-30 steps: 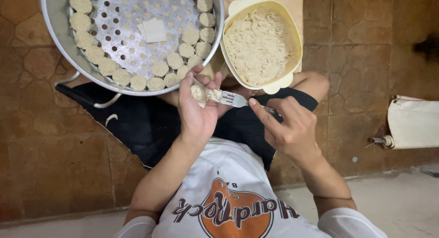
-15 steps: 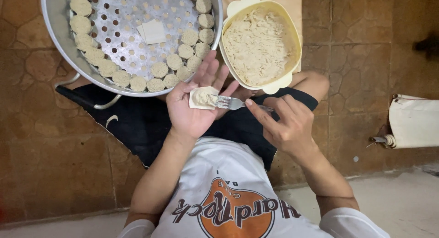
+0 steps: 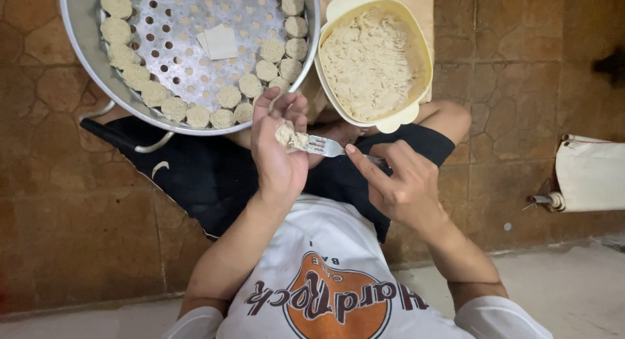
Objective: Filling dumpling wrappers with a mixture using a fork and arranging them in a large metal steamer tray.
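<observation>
Floor: brown stone-pattern tiles (image 3: 58, 235) all around, with the person sitting on them, and a paler strip of floor along the bottom edge.
Left hand: the left hand (image 3: 278, 150) is palm up, fingers curled halfway closed around a small dumpling wrapper (image 3: 290, 137) with a lump of filling on it, so it's cupping it rather than clamping down.
Right hand: the right hand (image 3: 400, 183) is closed on the handle of a metal fork (image 3: 325, 146), index finger laid straight along it. The tines are touching the filling sitting in the left palm.
Where the dumpling is: in the left hand, held over the lap, just below the rim of the tray and just left of the bowl.
Bowl: a pale yellow plastic bowl (image 3: 416, 46) with scalloped handles, pretty much full of shredded light-coloured filling, right above the fork.
Tray: a big round perforated metal steamer tray (image 3: 84, 33) up top left, with finished dumplings (image 3: 228, 96) lined up along its inner edge, touching each other.
Spare wrappers: a small stack of square wrappers (image 3: 218, 41) near the middle of the tray, apart from the dumplings.
Clothes: dark shorts, white shirt with an orange round print.
Off to the right: a roll of whitish material (image 3: 589, 173) on a rod near the wall, well apart from everything else.
</observation>
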